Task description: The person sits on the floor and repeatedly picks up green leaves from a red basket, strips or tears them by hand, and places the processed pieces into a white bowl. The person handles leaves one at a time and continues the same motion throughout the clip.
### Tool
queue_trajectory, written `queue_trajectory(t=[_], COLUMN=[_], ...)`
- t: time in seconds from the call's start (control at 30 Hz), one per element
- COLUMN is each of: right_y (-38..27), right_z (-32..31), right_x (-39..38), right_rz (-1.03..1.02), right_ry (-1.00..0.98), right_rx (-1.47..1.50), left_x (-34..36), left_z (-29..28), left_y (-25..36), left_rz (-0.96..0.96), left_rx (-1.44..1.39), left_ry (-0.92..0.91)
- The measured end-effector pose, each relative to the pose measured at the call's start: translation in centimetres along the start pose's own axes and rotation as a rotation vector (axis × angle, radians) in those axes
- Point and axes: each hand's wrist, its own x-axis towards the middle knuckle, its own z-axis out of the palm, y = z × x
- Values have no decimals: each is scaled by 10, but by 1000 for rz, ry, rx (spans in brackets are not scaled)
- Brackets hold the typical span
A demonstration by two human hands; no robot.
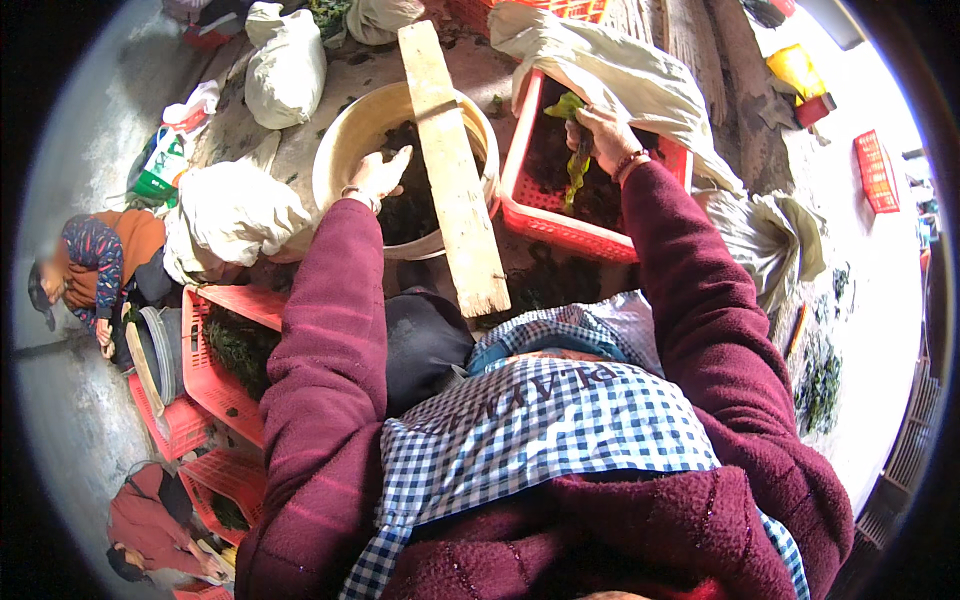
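Observation:
My left hand (382, 168) is over the left side of a cream bucket (330, 148) holding dark, wet seaweed (412, 215), its fingers apart and holding nothing that I can see. A pale wooden plank (450, 180) lies across the bucket, to the right of that hand. My right hand (603, 138) grips a yellow-green seaweed frond (576, 180), which hangs down over a red plastic crate (568, 230) with more dark seaweed in it. A white cloth (640, 85) drapes over the crate's back edge.
White sacks (285, 75) sit behind and left, more cloth (770, 245) at right. Red crates (225, 390) with seaweed stand at my left, where two other people (105, 255) (155, 525) crouch. Another crate (873, 170) and scattered seaweed (820, 385) lie on the sunlit floor at right.

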Motion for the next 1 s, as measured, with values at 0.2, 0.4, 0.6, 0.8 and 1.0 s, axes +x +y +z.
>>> queue_trajectory(t=[0.2,0.4,0.6,0.8,1.0], right_y=[-56,-114,-149,-131,-110], right_z=[-6,0,25,60,38], right_x=[-41,-84,-124,-149,-159], right_rz=[-254,-552,-376,-360,-513], right_ry=[25,80,105,-19,89], right_rx=[-488,-487,-315,-200,-339], left_x=[-33,-41,-106,-168,-188], left_z=[37,36,40,95,113], left_y=[6,-6,27,123,116], left_rz=[283,286,868,1007,792], left_rx=[-134,-106,-35,-263,-265], left_ry=[-224,-312,166,-247,-430])
